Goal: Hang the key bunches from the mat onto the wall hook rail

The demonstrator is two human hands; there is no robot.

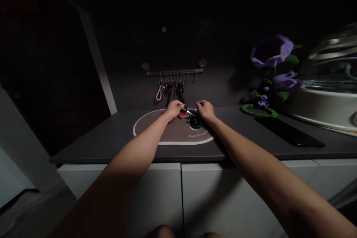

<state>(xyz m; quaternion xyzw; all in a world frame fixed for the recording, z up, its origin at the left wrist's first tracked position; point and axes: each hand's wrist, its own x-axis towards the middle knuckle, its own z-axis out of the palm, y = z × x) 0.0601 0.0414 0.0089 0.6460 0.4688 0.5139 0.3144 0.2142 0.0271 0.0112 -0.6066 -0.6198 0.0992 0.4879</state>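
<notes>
My left hand [174, 110] pinches a key with a black head [184, 108], its metal blade pointing right. To the right of it, my right hand [205, 110] is closed with thumb and fingertips together; what they hold, if anything, is too small to make out. Between and just below the hands lie a black key fob [195, 121] with green marking and a small red item [182, 114] beside other metal pieces. These rest on a brown oval mat [167, 133] with a white border and printed lettering.
Behind the hands, a clear hook rail [175, 71] on the wall carries several keys and a pink loop strap [158, 93]. On the right of the dark counter [97, 134] are a black phone-like slab [290, 132], purple flowers [272, 54] with a green ring base, and a large pale appliance [326, 100].
</notes>
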